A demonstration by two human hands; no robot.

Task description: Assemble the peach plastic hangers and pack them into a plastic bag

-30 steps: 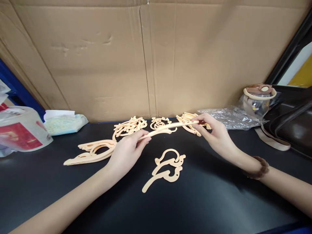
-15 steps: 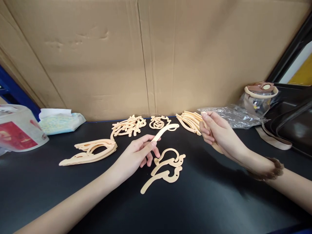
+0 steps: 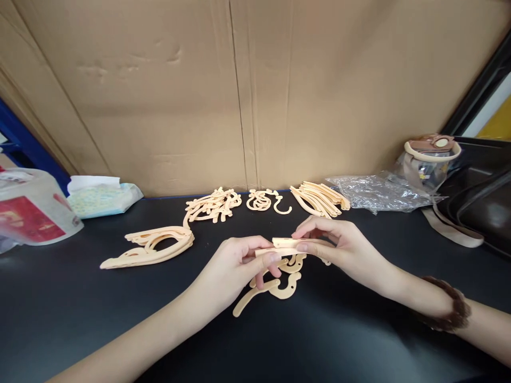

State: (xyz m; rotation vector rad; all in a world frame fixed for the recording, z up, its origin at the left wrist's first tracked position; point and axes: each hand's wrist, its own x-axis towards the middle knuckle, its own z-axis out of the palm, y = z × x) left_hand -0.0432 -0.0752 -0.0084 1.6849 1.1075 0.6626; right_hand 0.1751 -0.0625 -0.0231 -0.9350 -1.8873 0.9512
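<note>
My left hand [image 3: 241, 266] pinches a beige plastic hanger arm [image 3: 282, 251] between thumb and fingers. In my right hand [image 3: 337, 242], closed just to the right, is a second hanger arm [image 3: 283, 242], held against the first, above and along it. The right fingers cover much of both arms, so I cannot tell whether they are joined. A small beige end [image 3: 326, 261] pokes out beneath the right hand. On the table under my hands lie partly assembled hanger pieces, a curved arm [image 3: 253, 299] attached to a hook-shaped piece [image 3: 286, 290] among them.
Folded beige hangers [image 3: 159, 259] are stacked at left. Toward the cardboard wall [image 3: 179, 106] are a heap of small parts [image 3: 217, 206], several hooks [image 3: 259, 201] and a pile of arms [image 3: 319, 198]. A tissue pack [image 3: 104, 199], plastic bag [image 3: 379, 191] and clear cup [image 3: 427, 167] flank them.
My right hand has come left and down with its hanger arm to meet the one in my left hand. The left hand's arm has swung from slanting upward to nearly level.
</note>
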